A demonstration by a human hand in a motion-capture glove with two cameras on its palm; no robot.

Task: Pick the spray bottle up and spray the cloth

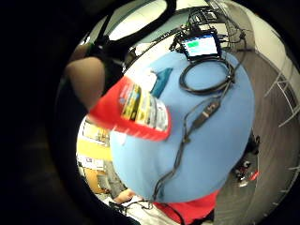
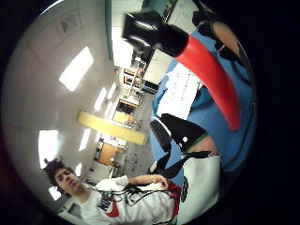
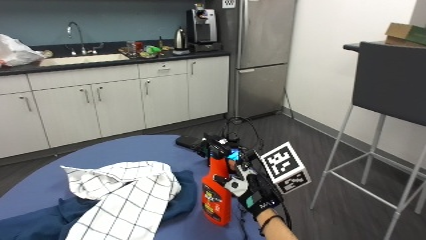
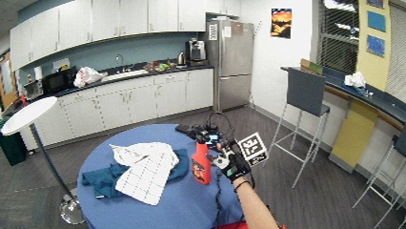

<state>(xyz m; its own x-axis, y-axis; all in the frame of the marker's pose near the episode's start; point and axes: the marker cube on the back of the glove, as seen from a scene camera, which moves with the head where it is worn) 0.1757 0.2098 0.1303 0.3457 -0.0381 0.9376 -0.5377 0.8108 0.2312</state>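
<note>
On the round blue tabletop (image 3: 133, 145) stands a red spray bottle (image 3: 217, 196), straight up, near the edge closest to the person. The gloved right hand (image 3: 254, 194) is right next to it, on the side away from the cloths. The fingers look wrapped around the bottle's neck, under the black spray top (image 3: 216, 147), so the hand seems to be grasping the bottle. The bottom of the bottle looks like it is touching the tabletop, but it is hard to be sure.

Holding it up high by the neck makes sense, since a finger can then reach the trigger to squirt.

The bottle is red with a label (image 1: 143, 108) that has yellow, black and white on it. It gets thinner toward the top.

Just beside the bottle lies a white cloth (image 3: 126, 192) with thin dark squares, all bunched up. It sits on top of a dark blue cloth (image 3: 40, 220). They are close by, so the bottle only needs a small turn to spray them. No spray can be seen yet.
</note>
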